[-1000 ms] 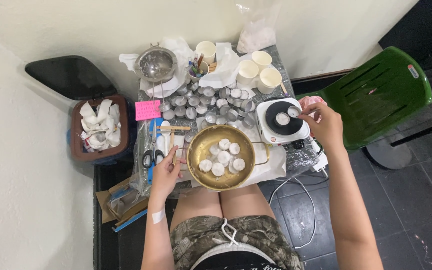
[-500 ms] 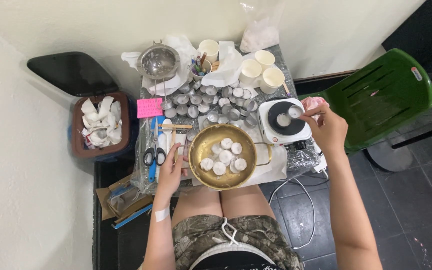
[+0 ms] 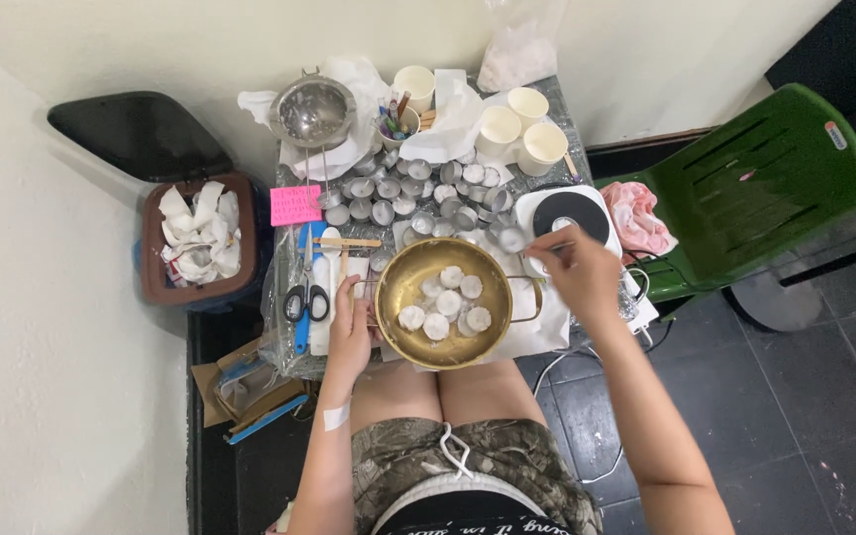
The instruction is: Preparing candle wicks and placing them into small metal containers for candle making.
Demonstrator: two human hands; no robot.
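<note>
**Head view: crowded table, easy spill**

Left hand (image 3: 351, 332) grips the brass pan's (image 3: 445, 302) handle. Right hand (image 3: 579, 269) pinches a thin tool just right of the pan, near the hotplate (image 3: 569, 213). A nudge could topple nearby small metal cups (image 3: 418, 193).

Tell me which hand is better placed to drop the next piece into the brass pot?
Probably the right hand: it hovers by the pot rim, fingers pinching something small I can't make out. The left hand is busy gripping the pot's left handle, steadying it.
</note>
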